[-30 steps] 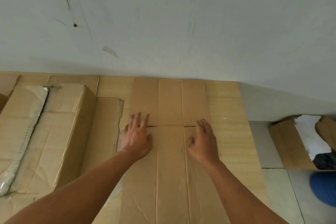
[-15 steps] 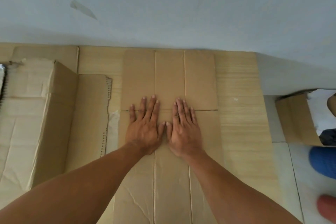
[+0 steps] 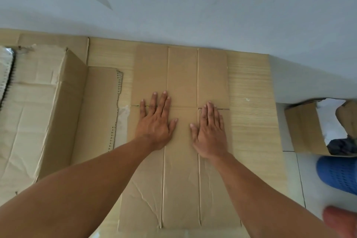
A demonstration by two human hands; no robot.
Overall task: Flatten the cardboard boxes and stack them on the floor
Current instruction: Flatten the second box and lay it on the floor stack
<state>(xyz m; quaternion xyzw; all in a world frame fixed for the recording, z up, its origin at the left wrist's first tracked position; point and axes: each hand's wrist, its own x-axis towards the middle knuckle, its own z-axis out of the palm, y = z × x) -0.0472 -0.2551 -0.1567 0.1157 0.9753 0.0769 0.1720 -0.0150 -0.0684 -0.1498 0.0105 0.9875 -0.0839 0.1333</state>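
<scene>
Cardboard sheet (image 3: 181, 160) flattened on the stack; left hand (image 3: 154, 121) and right hand (image 3: 209, 131), fingers spread, have slid apart, smoothing it.

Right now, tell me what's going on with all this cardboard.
A person is flattening boxes on the floor. Both palms press down on a flattened cardboard box lying on a larger cardboard sheet against the wall: the left hand and the right hand sit side by side with a small gap between the thumbs. To the left, a bigger taped box is not yet flattened. To the right, an open box stands on the tiles.
</scene>
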